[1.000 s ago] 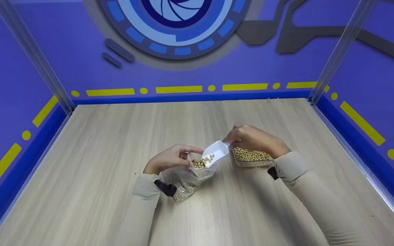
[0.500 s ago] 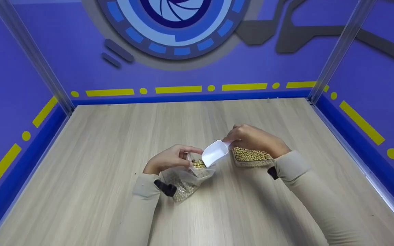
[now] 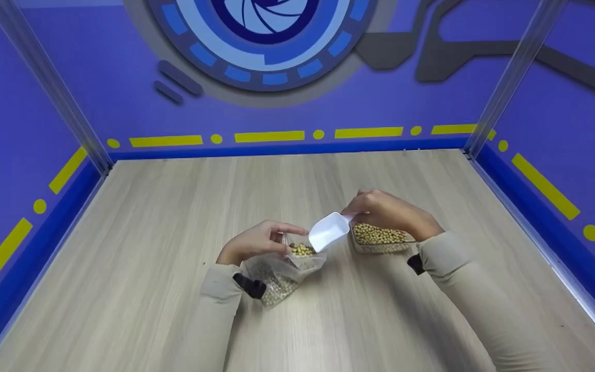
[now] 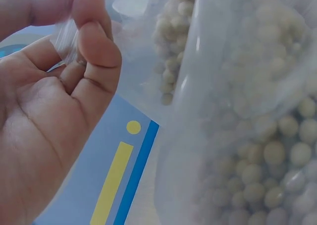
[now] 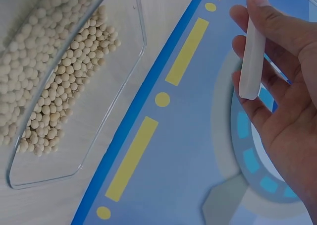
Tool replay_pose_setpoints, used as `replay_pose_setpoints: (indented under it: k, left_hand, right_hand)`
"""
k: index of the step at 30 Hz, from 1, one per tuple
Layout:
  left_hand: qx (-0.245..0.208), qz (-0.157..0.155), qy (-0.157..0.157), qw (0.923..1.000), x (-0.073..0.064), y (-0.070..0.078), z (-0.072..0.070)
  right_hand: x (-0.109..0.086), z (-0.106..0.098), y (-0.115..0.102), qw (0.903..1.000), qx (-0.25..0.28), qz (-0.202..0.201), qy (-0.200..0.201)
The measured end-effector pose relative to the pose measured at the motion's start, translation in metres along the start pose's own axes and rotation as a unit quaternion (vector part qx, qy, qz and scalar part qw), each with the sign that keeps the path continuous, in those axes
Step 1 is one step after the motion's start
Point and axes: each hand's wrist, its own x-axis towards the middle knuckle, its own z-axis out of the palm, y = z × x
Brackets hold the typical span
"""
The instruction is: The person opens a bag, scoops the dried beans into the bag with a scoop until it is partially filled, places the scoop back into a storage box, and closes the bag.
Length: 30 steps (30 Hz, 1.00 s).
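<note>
My left hand (image 3: 259, 240) pinches the edge of a clear plastic bag (image 3: 282, 274) with thumb and fingers, keeping its mouth spread. Pale round beans (image 4: 267, 160) fill the bag's lower part, and more beans (image 3: 301, 249) show in its opening. In the left wrist view the fingers (image 4: 96, 51) grip the thin film. My right hand (image 3: 390, 212) holds a white scoop (image 3: 329, 231) by its handle (image 5: 253, 61), thumb along the top and fingers curled beneath. The scoop's bowl has no beans in it, and its tip overlaps the bag's mouth in the head view.
A clear rectangular container (image 3: 380, 249) with many beans (image 5: 69, 71) stands under my right hand and wrist. The wood-grain table (image 3: 173, 206) is bounded by blue printed walls (image 3: 277, 119) at the back and both sides.
The beans in the scoop have slid off into the bag's mouth, leaving the bowl bare. The right hand and scoop have shifted slightly right. The left hand stays nearly still on the bag.
</note>
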Motion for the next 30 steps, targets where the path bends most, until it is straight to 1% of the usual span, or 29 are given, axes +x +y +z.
replay_pose_setpoints:
  k: [6,13,18,23,26,30]
  left_hand:
    - [0.007,-0.003,-0.002,1.0000,0.000,-0.002,0.001]
    - [0.020,0.001,-0.002,0.9998,-0.001,-0.004,0.002]
    - [0.037,0.009,-0.009,0.9992,-0.003,-0.006,0.001]
    - [0.059,0.015,-0.009,0.9981,-0.004,-0.007,0.000]
    - [0.065,0.020,-0.006,0.9977,-0.005,-0.007,-0.001]
    - [0.068,0.023,-0.002,0.9974,-0.006,-0.009,-0.003]
  right_hand:
    - [-0.010,-0.001,0.007,0.9997,0.002,0.024,0.009]
    - [-0.023,-0.001,0.018,0.9985,-0.003,0.049,0.022]
    - [-0.035,0.000,0.028,0.9954,0.009,0.093,0.022]
    - [-0.047,0.001,0.036,0.9894,0.025,0.141,0.026]
    - [-0.053,0.002,0.040,0.9864,0.030,0.158,0.033]
    - [-0.061,0.003,0.047,0.9852,0.028,0.164,0.042]
